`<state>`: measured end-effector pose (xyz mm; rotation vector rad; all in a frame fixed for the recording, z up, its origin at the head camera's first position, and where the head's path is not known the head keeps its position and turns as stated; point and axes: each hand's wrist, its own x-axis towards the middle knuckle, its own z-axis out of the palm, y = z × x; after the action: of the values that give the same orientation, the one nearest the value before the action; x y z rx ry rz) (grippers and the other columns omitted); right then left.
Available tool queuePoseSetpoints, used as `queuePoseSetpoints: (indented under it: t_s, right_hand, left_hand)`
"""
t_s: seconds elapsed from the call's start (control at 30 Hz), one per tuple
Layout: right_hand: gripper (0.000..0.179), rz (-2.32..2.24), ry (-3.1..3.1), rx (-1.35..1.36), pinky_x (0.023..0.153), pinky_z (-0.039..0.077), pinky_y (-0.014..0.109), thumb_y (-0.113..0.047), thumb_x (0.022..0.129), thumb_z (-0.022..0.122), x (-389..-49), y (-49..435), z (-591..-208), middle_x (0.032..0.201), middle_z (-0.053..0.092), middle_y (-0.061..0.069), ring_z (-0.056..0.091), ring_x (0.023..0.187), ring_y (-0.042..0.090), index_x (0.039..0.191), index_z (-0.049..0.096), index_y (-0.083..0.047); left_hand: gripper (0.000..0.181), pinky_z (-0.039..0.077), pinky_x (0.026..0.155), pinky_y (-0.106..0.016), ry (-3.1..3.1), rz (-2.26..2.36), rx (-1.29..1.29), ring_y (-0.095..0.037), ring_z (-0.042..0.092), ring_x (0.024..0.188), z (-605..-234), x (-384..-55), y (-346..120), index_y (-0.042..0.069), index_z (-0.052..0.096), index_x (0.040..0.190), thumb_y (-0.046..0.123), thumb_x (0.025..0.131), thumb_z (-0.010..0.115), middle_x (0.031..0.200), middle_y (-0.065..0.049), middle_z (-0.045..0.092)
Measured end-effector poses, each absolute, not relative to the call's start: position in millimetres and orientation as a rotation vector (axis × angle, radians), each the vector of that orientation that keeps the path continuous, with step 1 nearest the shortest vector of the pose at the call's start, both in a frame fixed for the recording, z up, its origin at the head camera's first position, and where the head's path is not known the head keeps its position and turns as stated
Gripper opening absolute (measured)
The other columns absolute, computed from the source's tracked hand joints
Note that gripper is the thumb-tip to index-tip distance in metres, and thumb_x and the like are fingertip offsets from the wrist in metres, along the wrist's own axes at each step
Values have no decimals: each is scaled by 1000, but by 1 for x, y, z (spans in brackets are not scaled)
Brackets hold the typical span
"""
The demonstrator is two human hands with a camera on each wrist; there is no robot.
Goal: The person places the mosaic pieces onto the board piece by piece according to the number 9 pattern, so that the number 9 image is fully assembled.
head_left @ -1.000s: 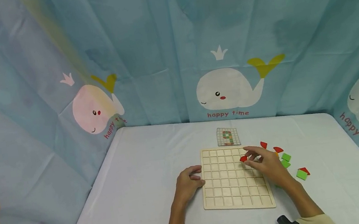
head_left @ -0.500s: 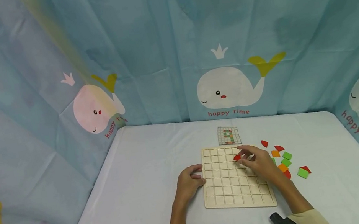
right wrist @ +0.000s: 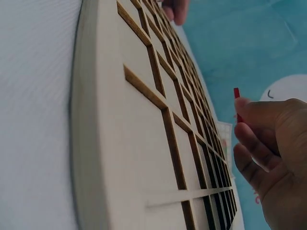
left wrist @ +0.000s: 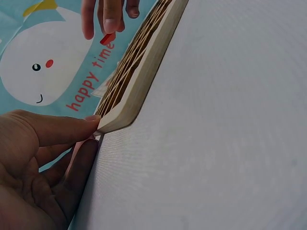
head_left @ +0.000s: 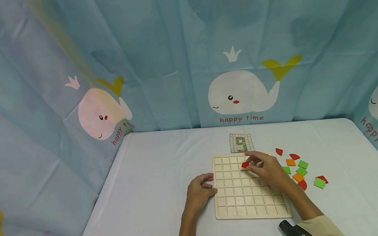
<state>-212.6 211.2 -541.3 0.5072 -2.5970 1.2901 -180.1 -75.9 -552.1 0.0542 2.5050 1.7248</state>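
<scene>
A pale wooden grid board (head_left: 238,200) lies on the white table, its recessed squares showing bare wood. At its left edge my left hand (head_left: 198,193) holds the rim, thumb and fingertips on it in the left wrist view. Over the far part of the board, my right hand (head_left: 268,169) pinches a small red tile (head_left: 245,165) with a curved edge between thumb and fingers. The right wrist view shows that red tile (right wrist: 236,93) edge-on, raised off the board. Just beyond the board lies a pattern card (head_left: 241,142) with a coloured figure on a grid.
Right of the board lie several loose tiles: red curved ones such as the red tile (head_left: 294,156), an orange square (head_left: 290,162), green squares like the green tile (head_left: 303,164), and a red piece partly under another green square (head_left: 319,183). A whale-print curtain (head_left: 156,98) stands behind the table.
My right hand has moved left and slightly away across the board with the red tile, uncovering more loose tiles at the right. My left hand has stayed at the board's left edge.
</scene>
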Motion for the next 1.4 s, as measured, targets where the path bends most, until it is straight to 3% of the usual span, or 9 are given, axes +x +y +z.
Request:
queuePoseSetpoints:
  t_s: [0.4,1.07,1.4]
  right_hand:
    - [55,1301,-2595,528,79,61,27,-6,89,85,-223,203,-549,106,76,6,71,89,16,141,66,-2]
    - [50,1357,-2672,591,85,60,33,-4,92,81,-232,191,-549,112,75,11,69,94,19,138,65,3]
    - [50,1281,-2746,589,85,59,36,-6,92,82,-235,183,-548,110,74,4,68,94,15,139,66,-1]
  left_hand:
    - [53,58,81,-31,2512,1703,46,-17,69,98,-552,-180,-76,7,72,133,-2,82,83,121,-5,74]
    - [52,58,83,-34,2506,1713,64,-18,70,98,-551,-180,-77,6,72,132,-2,82,84,121,-8,74]
    - [52,58,84,-34,2500,1711,37,-18,70,98,-552,-181,-76,6,72,132,-1,82,84,121,-7,74]
